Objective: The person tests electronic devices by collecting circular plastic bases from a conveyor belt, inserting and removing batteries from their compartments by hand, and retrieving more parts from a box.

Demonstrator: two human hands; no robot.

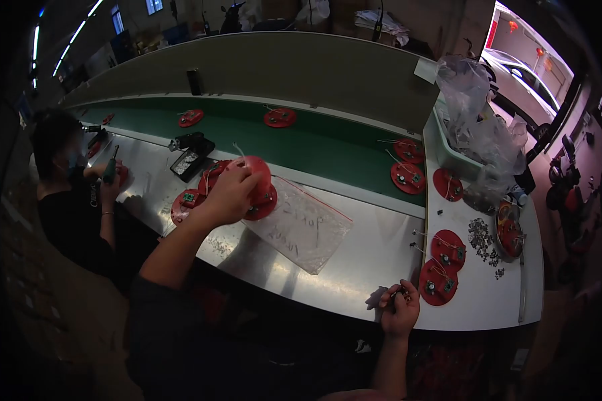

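My left hand (232, 194) is closed on the edge of a red disc (259, 175) with a white wire, raised over other red discs (186, 206) on the metal worktop. A clear plastic bag (299, 230) with handwriting lies beside it. Near the worktop's front edge, my right hand (400, 309) is curled palm up around several small dark parts (399, 295). To its right, two red discs (439, 282) with circuit boards and wires lie on the white table.
A green belt (341, 142) carries more red discs. At the left, a co-worker (67, 194) holds a power tool. A black box (188, 160) stands behind my left hand. Small metal parts (481, 242) and a pale green bin (458, 150) holding plastic bags are at the right.
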